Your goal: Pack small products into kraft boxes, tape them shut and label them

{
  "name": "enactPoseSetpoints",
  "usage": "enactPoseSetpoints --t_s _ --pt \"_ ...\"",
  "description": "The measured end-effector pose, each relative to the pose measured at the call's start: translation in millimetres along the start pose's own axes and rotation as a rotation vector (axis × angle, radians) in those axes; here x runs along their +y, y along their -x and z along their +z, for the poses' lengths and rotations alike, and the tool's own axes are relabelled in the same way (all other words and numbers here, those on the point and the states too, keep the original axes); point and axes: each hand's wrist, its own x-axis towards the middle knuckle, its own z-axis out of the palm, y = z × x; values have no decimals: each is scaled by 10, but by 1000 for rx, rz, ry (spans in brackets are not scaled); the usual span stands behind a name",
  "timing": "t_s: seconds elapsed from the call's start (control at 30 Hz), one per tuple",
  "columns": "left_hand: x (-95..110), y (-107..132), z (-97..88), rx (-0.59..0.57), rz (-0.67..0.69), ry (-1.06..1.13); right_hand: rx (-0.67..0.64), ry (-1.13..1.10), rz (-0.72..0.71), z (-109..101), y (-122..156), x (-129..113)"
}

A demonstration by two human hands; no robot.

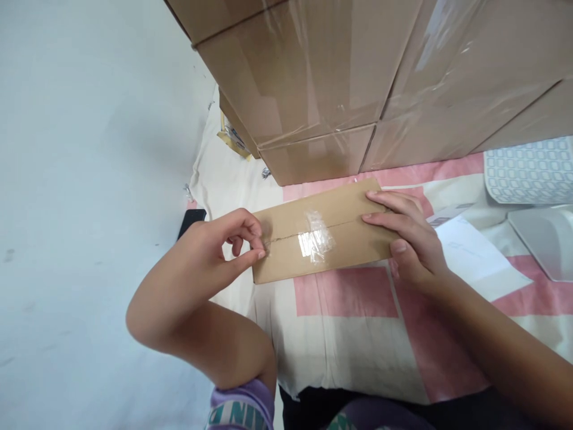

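Observation:
A small flat cardboard box (313, 236) lies on a pink-and-white checked cloth (349, 334), its centre seam covered by a crumpled strip of clear tape (317, 240). My left hand (224, 248) is at the box's left end, thumb and forefinger pinched together at the seam; what they grip is too small to make out. My right hand (409, 236) rests on the box's right end, fingers laid flat across the top and thumb against the near edge.
A stack of large taped cardboard cartons (358, 77) rises right behind the small box. A white sheet of paper (478, 257), a patterned white item (528, 170) and a grey-white flat object (546, 239) lie at right. A dark phone (191, 220) sits by the cloth's left edge.

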Motion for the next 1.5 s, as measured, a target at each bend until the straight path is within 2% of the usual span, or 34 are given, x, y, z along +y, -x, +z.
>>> enactPoseSetpoints --t_s 0.27,0.73,1.03,1.5 --pt "63 53 -23 24 1 -10 23 3 14 8 3 -5" --pt "51 198 -51 36 -1 -47 -31 2 8 -24 -12 -29" --pt "18 70 -26 21 12 -22 -7 -4 26 -4 -6 -9" --pt "-16 10 3 16 26 2 20 4 -15 19 -11 -8"
